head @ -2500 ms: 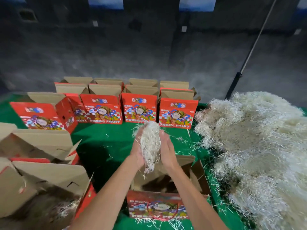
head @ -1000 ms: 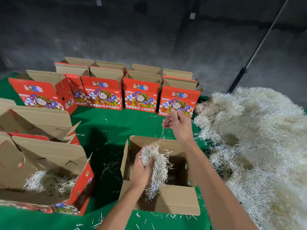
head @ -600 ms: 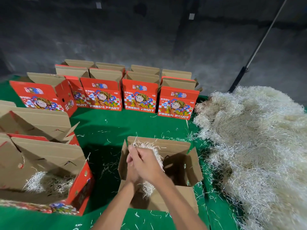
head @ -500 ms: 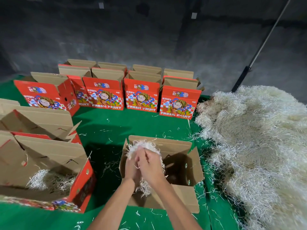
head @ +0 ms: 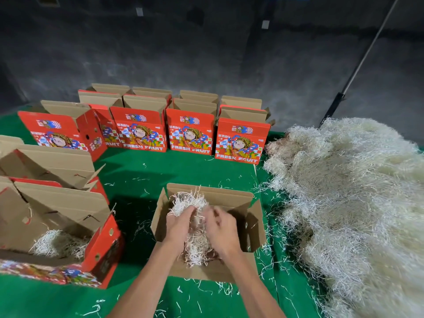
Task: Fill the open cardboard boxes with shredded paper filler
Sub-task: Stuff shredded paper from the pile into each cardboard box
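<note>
An open cardboard box [head: 254, 228] stands on the green table right in front of me. Over its mouth both hands hold a clump of shredded paper filler [head: 193, 242]. My left hand [head: 181, 226] grips the left side of the clump, its fingers curled into the strands. My right hand [head: 221, 232] grips the right side and looks blurred. Strands stick up beyond my fingers and hang down into the box. The box's floor is mostly hidden by my hands.
A big heap of shredded paper [head: 353, 203] covers the table's right side. A row of red open fruit boxes [head: 190, 134] lines the back. Two open boxes sit at left; the nearer one [head: 96, 253] holds some filler. Loose strands litter the green cloth [head: 160, 171].
The clump went from above the box down into its mouth. My right hand let go, lifted away, then came back onto the clump beside the left; both now pull at it.
</note>
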Motion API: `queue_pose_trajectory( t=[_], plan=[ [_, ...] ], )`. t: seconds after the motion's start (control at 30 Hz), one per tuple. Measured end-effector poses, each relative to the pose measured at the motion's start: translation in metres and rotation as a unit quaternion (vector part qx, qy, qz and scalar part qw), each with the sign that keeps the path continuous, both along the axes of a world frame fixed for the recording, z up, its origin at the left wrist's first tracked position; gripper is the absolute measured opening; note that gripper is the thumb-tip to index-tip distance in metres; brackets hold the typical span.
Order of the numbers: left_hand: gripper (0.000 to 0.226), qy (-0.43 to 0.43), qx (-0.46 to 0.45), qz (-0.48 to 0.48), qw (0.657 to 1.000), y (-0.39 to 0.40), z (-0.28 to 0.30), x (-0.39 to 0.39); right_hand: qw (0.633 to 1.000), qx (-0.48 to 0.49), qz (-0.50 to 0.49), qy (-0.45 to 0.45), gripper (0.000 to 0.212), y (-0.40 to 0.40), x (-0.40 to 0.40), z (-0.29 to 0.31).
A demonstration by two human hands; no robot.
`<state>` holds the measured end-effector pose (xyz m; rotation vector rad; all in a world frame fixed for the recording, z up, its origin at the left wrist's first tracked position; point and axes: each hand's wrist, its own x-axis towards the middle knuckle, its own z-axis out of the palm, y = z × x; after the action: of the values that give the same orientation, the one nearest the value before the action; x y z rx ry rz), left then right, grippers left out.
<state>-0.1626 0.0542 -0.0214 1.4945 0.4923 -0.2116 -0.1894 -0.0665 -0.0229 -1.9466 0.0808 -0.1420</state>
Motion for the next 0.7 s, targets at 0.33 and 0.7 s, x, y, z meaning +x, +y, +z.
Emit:
queue_pose_trajectory(
  t=[0.33, 0.7],
  plan=[
    [0.096, 0.026, 0.187, -0.185, 0.965, -0.014, -0.002, -0.022, 0.944, 0.286, 0.111, 0.125, 0.045, -0.02, 0.044, 0.06],
    [0.068, 0.062, -0.197, 0.039, 0.978, -0.01, -0.004, 0.006, 0.975, 0.175, 0.084, 0.107, 0.063, -0.011, -0.015, 0.021]
  ],
)
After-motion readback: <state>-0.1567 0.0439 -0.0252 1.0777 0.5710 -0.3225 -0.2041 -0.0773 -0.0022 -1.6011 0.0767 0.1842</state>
